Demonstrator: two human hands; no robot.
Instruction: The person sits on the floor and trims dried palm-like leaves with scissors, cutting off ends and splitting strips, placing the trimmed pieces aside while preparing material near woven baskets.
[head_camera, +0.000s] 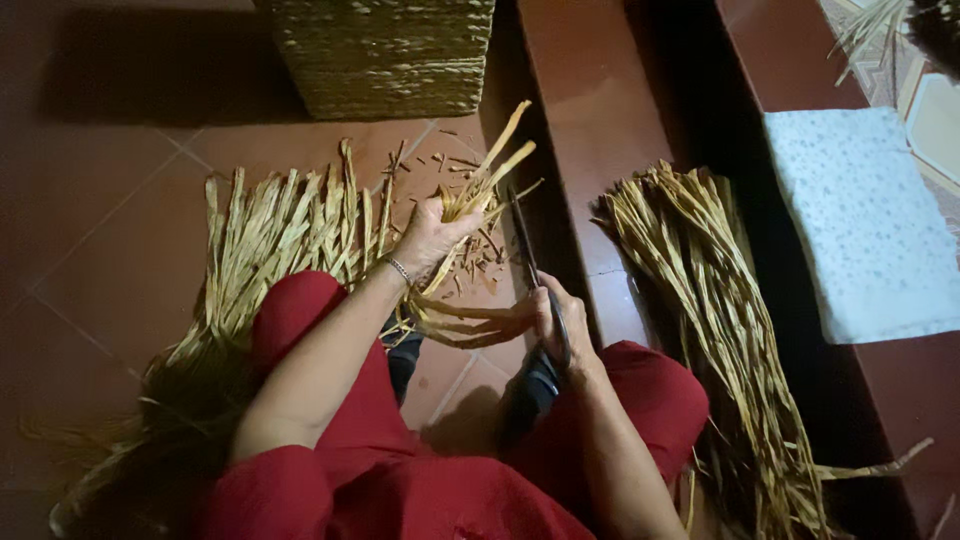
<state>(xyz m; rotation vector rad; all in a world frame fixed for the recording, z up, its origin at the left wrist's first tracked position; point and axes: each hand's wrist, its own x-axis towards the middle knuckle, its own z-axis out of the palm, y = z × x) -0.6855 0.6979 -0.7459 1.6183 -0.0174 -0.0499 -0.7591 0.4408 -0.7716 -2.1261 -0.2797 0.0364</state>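
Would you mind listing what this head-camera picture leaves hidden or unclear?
- Scissors: the handles are covered by the right hand.
- Woven basket: its top is cut off by the upper edge.
- Left straw pile: its near end fades into shadow behind the red-clad knee.
- Right straw bundle: its lower end runs off the bottom edge.
- Straw in the left hand: the grip point is covered by fingers.

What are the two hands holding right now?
Left hand: closed around a bunch of dried straw strips.
Right hand: closed on the handles of long dark scissors, blades pointing up beside the bunch.
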